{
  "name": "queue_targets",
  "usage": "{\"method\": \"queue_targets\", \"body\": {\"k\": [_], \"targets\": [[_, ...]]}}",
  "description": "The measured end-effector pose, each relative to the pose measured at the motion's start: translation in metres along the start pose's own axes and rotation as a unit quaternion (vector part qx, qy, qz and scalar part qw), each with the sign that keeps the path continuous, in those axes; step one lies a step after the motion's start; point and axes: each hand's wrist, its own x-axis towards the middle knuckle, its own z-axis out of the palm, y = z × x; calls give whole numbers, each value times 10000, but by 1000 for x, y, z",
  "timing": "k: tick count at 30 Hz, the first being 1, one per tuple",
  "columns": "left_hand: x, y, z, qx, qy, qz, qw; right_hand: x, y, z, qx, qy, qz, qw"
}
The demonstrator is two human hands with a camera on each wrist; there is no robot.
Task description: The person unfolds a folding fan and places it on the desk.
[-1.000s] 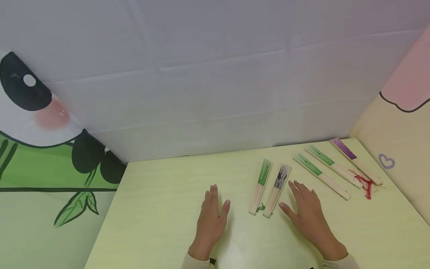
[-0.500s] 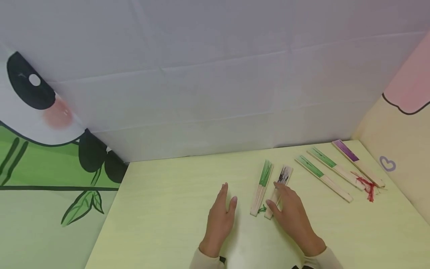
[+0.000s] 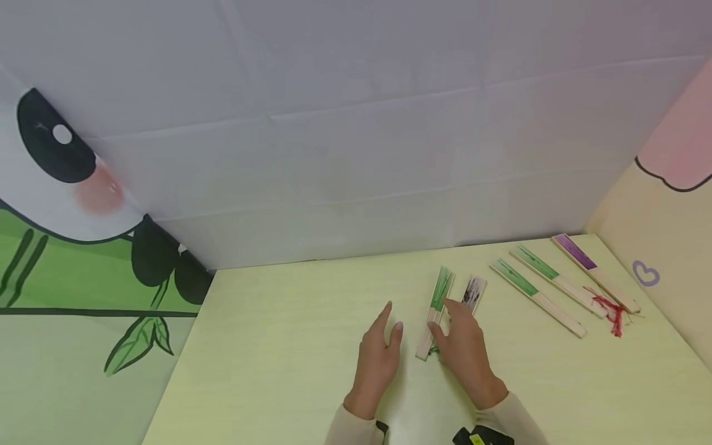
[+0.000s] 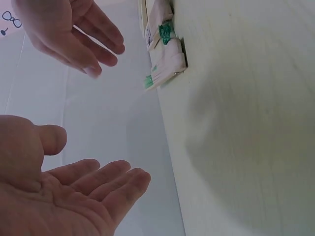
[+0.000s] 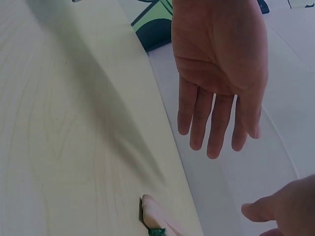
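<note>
A folded hand fan with a green section [image 3: 442,285] lies on the table, slanting away from me. Just right of it is a folded fan with a black-and-white section [image 3: 474,292], its lower part hidden behind my right hand [image 3: 463,346]. That hand hovers over the pair, thumb and fingers apart, its fingertips by the green fan in the head view. To the left, my left hand [image 3: 378,364] is raised off the table with straight fingers, holding nothing. In the left wrist view, the left palm [image 4: 69,196] faces up below the other hand, and the green fan's pale end [image 4: 170,64] carries a green cord.
Farther right lie two more green folded fans [image 3: 514,276] [image 3: 535,262] and a purple one [image 3: 575,252], with red tassels [image 3: 614,315] at their near ends. A white cloth wall [image 3: 356,154] stands behind the table [image 3: 267,346]; printed panels flank both sides.
My right hand has moved left, from beside the black-and-white fan to over it, near the green fan. The left hand has shifted slightly right. The fans stay in place.
</note>
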Motion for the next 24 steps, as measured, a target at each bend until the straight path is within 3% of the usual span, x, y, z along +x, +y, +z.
{"method": "queue_targets", "body": {"k": [5, 15, 24], "targets": [[4, 2, 5, -203, 25, -4, 9998, 4, -4, 10, -78, 163, -148, 9997], [9, 7, 13, -444, 61, -71, 9990, 14, -3, 27, -80, -132, 268, 9995], [10, 8, 18, -618, 84, -128, 9980, 15, 5, 44, -153, 107, -23, 9998]]}}
